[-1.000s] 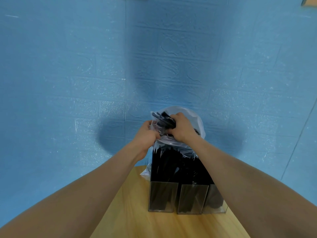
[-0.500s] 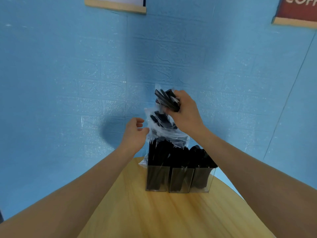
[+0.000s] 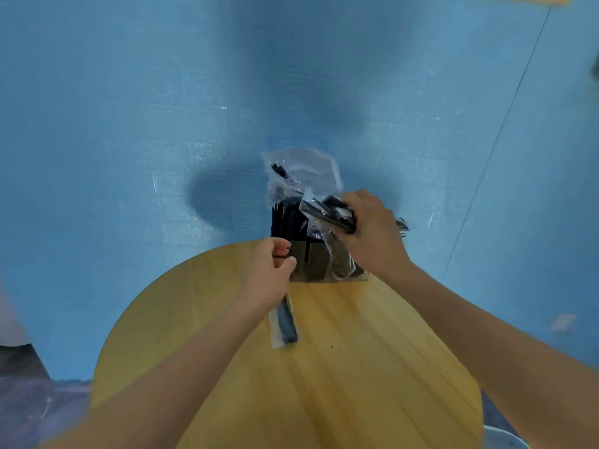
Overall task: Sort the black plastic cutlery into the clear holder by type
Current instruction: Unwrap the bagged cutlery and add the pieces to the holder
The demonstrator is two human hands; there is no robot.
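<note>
Your right hand (image 3: pixel 372 234) was curled around a bundle (image 3: pixel 327 213) of wrapped black cutlery, held above the right end of the holder (image 3: pixel 327 264). The type of the pieces in the bundle could not be told through the blur. Your left hand (image 3: pixel 269 270) pinched one wrapped piece (image 3: pixel 285 322) between thumb and fingers; that piece hung down from the hand toward you, over the table (image 3: pixel 340 367). The holder stood just beyond the left hand's fingertips and below the right hand. Its three compartments were each well stocked with black pieces. A clear bag (image 3: pixel 304 173) with a few pieces left inside rose behind the holder, beyond both hands.

Procedure for the step in hand, as judged from this position:

1. Identify the type of the single piece in the left hand before moving it.
2. Turn it upright, handle end down.
3. Lower it into the compartment holding the same type.
4. Keep the right hand's grip firm; the wrappers look slippery, and a loose bundle could shed pieces.
5. Do not press down on the holder's rim; it appeared light and might tip toward the wall.
</note>
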